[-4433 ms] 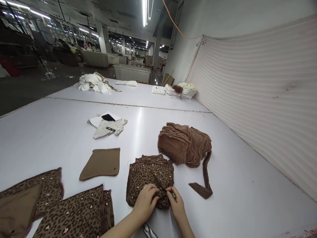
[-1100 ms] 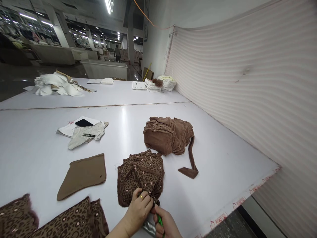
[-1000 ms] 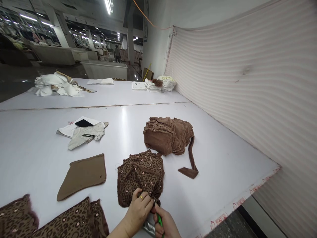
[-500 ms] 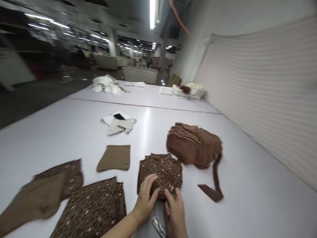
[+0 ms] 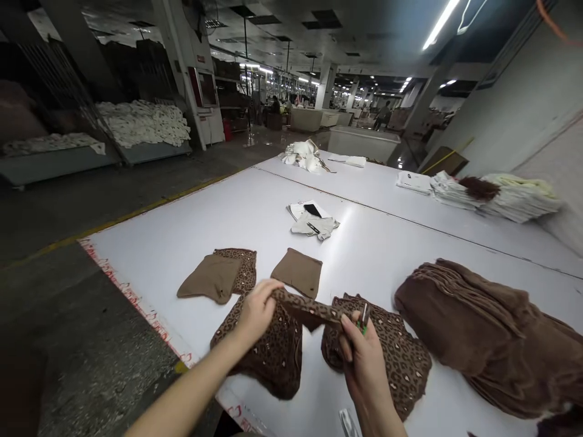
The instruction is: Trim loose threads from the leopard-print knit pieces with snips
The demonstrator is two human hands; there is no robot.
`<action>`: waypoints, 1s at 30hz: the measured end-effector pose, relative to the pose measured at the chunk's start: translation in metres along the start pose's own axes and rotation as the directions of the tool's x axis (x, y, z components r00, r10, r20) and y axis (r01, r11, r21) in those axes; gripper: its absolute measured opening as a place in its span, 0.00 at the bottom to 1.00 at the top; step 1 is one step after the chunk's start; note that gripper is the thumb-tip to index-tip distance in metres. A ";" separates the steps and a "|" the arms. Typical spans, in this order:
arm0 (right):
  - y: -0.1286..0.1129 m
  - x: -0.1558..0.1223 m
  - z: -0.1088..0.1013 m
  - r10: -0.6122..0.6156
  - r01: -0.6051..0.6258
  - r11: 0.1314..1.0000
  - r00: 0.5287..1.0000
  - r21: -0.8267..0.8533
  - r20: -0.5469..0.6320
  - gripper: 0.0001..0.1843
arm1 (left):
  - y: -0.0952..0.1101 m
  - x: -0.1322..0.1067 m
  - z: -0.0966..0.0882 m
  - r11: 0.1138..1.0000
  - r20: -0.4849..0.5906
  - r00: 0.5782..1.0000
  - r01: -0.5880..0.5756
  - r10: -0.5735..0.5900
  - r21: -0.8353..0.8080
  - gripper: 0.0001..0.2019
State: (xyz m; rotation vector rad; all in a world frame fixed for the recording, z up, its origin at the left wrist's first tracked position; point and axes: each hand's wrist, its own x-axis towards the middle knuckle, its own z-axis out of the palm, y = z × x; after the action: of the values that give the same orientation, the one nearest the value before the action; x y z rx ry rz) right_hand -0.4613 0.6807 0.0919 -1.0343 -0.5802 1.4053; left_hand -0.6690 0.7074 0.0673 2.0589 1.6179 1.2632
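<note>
My left hand (image 5: pixel 257 311) pinches one end of a leopard-print fabric piece (image 5: pixel 306 305). The other end is between the fingers of my right hand (image 5: pixel 364 349), so the piece spans the gap with its edge folded. A small slim tool with a metal tip and a green part (image 5: pixel 364 317) also sits in my right hand; its kind is unclear. Under my left hand lies a leopard-print stack (image 5: pixel 273 367). A second leopard-print stack (image 5: pixel 403 358) is partly hidden behind my right hand. Just beyond the held piece rests a plain brown fabric piece (image 5: pixel 298 271).
Another brown piece (image 5: pixel 210 278) overlaps a leopard-print piece (image 5: pixel 247 267) at left. A large pile of dark brown fabric (image 5: pixel 473 331) lies at right. White scraps (image 5: pixel 314 221) are farther back. A silvery object (image 5: pixel 348 422) lies near the front edge of the white table (image 5: pixel 200 224).
The view has swung left. Both hands have come up from the right leopard-print stack, and a leopard-print piece is now stretched between them, carried leftward toward the other stack.
</note>
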 end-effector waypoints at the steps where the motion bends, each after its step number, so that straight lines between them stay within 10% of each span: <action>1: 0.001 0.002 0.008 -0.034 0.035 0.999 0.999 -0.035 0.025 0.16 | -0.006 0.008 -0.021 1.000 -0.045 0.999 -0.011 0.012 0.013 0.20; 5: 0.034 -0.003 0.020 -0.177 0.209 0.930 0.976 -0.302 0.127 0.18 | -0.044 -0.001 -0.067 0.977 -0.037 0.989 -0.134 0.142 0.166 0.20; 13: 0.173 -0.008 -0.047 0.188 0.034 0.706 0.954 -0.707 0.235 0.05 | -0.159 -0.127 -0.036 0.901 0.423 0.898 -0.079 -0.121 0.426 0.35; 23: 0.176 0.013 -0.030 0.122 0.016 0.611 0.986 -0.791 0.115 0.08 | -0.143 -0.118 -0.023 0.929 0.269 0.958 -0.010 -0.097 0.370 0.21; 30: 0.159 0.005 -0.037 -0.003 0.204 0.684 0.961 -0.700 0.277 0.09 | -0.113 -0.096 -0.034 0.934 0.250 0.968 -0.064 -0.028 0.352 0.13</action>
State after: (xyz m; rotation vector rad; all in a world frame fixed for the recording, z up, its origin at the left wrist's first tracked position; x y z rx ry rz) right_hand -0.5106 0.6547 -0.0617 -1.4140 -1.4566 1.2174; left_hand -0.7720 0.6535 -0.0312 2.3321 1.8129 0.7074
